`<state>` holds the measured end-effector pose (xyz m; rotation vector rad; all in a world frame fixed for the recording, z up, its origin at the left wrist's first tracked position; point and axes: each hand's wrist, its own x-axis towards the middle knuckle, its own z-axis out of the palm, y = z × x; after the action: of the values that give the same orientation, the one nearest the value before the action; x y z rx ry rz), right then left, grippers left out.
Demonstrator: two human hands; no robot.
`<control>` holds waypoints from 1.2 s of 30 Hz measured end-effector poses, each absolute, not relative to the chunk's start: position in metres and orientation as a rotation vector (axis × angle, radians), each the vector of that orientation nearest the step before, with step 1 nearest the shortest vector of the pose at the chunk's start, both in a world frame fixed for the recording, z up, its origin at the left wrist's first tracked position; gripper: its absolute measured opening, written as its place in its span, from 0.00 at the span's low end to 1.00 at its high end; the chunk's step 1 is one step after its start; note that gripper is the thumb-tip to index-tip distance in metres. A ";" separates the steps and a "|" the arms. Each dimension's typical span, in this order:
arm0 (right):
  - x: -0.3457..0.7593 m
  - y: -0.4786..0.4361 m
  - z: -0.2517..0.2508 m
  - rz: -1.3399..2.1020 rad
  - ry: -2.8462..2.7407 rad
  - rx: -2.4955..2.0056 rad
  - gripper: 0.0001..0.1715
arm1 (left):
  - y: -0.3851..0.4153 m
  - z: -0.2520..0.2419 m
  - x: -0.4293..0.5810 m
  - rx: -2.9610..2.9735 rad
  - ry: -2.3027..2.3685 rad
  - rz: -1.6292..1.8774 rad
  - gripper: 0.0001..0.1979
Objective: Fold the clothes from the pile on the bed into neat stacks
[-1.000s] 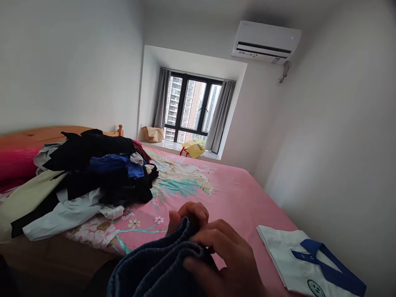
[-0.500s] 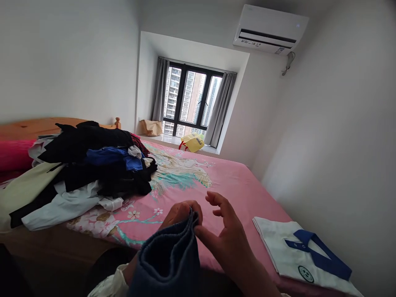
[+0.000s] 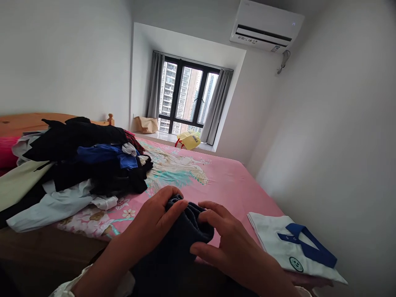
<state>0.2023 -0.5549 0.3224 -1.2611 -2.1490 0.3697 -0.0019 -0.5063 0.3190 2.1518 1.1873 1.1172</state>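
A dark blue garment (image 3: 176, 247) hangs bunched in front of me, its layered, open edge facing up. My left hand (image 3: 159, 216) grips the left end of that edge between thumb and fingers. On the right side of the edge, my right hand (image 3: 225, 235) holds the cloth, fingers at the opening and thumb below. The garment's lower part is dark and hard to make out. To the right, a folded white polo shirt (image 3: 269, 235) with a blue collar lies on the pink bedsheet (image 3: 229, 177).
A heap of clothes (image 3: 105, 173), black, blue, white and cream, covers the bed's left side. Behind it is a wooden headboard (image 3: 27, 119). A brown paper bag (image 3: 147, 124) and a yellow bag (image 3: 189, 140) sit by the window. An air conditioner (image 3: 266, 29) hangs above.
My left hand has come round to the near side of the garment's edge. My right hand, apart from most of the cloth before, has closed onto it. The view has shifted slightly.
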 end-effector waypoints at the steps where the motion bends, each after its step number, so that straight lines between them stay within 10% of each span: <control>1: 0.204 -0.551 0.320 0.333 -2.189 -1.236 0.18 | -0.507 0.318 -0.002 2.139 1.142 1.109 0.16; 13: 0.238 -0.544 0.295 0.329 -2.062 -1.405 0.11 | -0.507 0.300 -0.010 1.909 0.839 0.827 0.12; 20: 0.223 -0.545 0.316 0.114 -2.197 -1.401 0.40 | -0.502 0.312 0.018 2.107 0.825 0.914 0.06; 25: 0.210 -0.532 0.318 0.213 -2.140 -1.494 0.20 | -0.490 0.317 0.024 1.955 0.754 0.989 0.16; 36: 0.229 -0.531 0.334 -0.041 -2.381 -1.276 0.20 | -0.493 0.258 -0.017 2.100 0.493 0.933 0.11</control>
<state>0.2291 -0.5315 0.3338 -1.2761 -2.3814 -0.0413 -0.0169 -0.4927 0.2584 2.0999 0.4933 0.9329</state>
